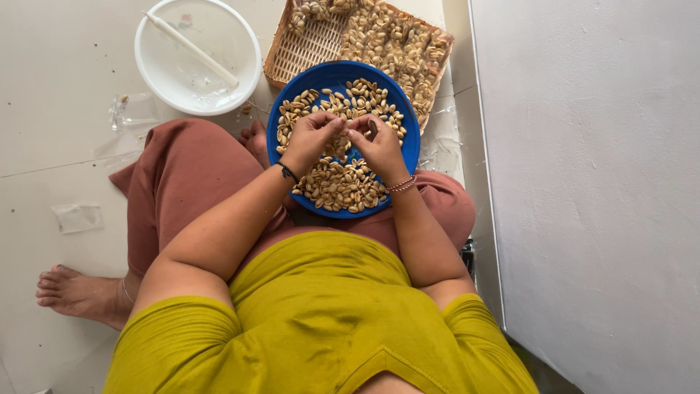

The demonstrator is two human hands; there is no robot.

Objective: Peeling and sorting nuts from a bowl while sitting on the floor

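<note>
A round blue bowl [405, 124] full of pale nuts in shells rests on my lap. Both hands hover over its middle, fingertips meeting. My left hand [312, 137] pinches a nut between thumb and fingers. My right hand [377, 142] grips the same nut or one beside it; a dark kernel shows by its fingers. A black band circles my left wrist and a red-and-white beaded band my right.
A woven basket tray [297, 51] with more nuts lies beyond the bowl. A white plastic basin [149, 66] holding a white stick stands at the upper left on the pale floor. Clear plastic scraps [77, 217] lie on the floor. A white wall [598, 182] rises on the right.
</note>
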